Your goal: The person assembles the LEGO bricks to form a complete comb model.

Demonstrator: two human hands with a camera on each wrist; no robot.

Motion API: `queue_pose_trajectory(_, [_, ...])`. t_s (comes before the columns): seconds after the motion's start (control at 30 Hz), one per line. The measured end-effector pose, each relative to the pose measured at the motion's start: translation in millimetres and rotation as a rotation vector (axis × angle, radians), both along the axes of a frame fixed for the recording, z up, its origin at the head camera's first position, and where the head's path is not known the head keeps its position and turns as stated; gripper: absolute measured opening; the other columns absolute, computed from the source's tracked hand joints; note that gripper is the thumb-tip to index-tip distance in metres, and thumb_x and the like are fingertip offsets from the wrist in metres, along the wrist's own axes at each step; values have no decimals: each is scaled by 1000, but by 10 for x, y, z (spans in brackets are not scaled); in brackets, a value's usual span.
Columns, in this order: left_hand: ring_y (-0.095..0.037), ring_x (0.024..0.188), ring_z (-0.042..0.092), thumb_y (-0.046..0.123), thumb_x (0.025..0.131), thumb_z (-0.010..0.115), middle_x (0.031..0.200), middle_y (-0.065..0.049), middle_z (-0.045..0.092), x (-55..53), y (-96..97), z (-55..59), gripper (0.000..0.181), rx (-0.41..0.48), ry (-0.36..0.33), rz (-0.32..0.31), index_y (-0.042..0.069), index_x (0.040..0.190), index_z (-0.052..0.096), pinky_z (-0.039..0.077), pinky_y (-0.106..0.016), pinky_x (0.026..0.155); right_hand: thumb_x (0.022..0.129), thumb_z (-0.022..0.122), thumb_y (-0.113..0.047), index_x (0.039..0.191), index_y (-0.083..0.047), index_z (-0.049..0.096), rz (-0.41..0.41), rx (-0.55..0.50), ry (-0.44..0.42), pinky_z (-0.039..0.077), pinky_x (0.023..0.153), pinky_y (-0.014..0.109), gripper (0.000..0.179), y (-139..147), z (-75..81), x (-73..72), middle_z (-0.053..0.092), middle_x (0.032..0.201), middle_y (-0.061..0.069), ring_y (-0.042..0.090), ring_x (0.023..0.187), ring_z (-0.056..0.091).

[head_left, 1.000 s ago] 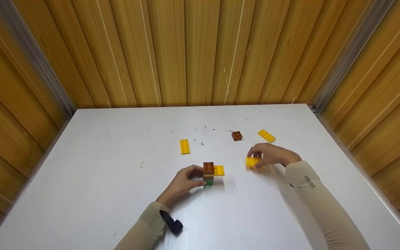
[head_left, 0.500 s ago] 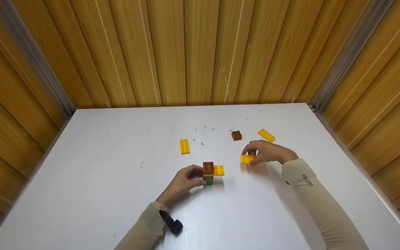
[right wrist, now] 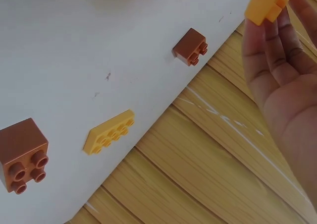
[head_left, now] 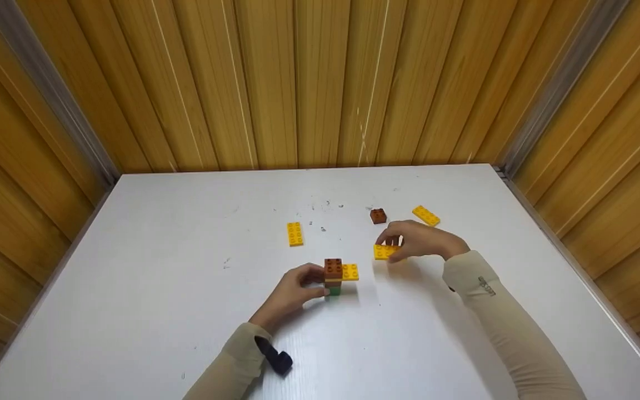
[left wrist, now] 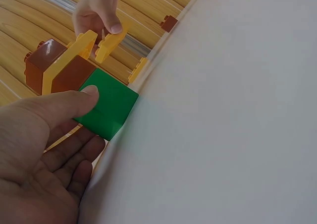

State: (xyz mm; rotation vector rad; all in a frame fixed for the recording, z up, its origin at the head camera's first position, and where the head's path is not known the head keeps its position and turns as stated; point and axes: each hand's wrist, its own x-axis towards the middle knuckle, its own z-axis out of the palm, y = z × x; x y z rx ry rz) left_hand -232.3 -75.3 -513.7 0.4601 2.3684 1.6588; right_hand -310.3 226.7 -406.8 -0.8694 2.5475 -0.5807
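My left hand (head_left: 292, 293) grips a small stack of toy building bricks at its left side. In the left wrist view, its thumb presses the green brick (left wrist: 109, 105) at the bottom. Above that come a brown brick (left wrist: 73, 74), a yellow plate (head_left: 350, 271) jutting out to the right, and another brown brick (head_left: 333, 268) on top with its studs up. My right hand (head_left: 423, 239) pinches a separate yellow studded plate (head_left: 384, 252) between thumb and fingers, over the table to the right of the stack and a little farther back.
On the white table (head_left: 159, 250), a loose yellow plate (head_left: 295, 234) lies behind the stack. A loose brown brick (head_left: 378, 216) and another yellow plate (head_left: 426, 215) lie farther back on the right. Wood-patterned walls (head_left: 320, 83) stand at the back and sides.
My right hand has moved left and slightly away from me with the yellow plate, closer to the stack. My left hand and the stack have stayed in place.
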Motion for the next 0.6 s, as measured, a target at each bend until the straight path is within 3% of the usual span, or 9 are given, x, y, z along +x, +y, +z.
queue_pose_trajectory(0.6, [-20, 108, 61, 19, 83, 74, 116, -5, 66, 6, 2, 9, 37, 3, -10, 7, 13, 118, 62, 46, -40, 100, 80, 78, -21, 117, -15, 68, 89, -44, 41, 49, 84, 32, 39, -294, 174, 96, 64, 107, 0, 17, 96, 58])
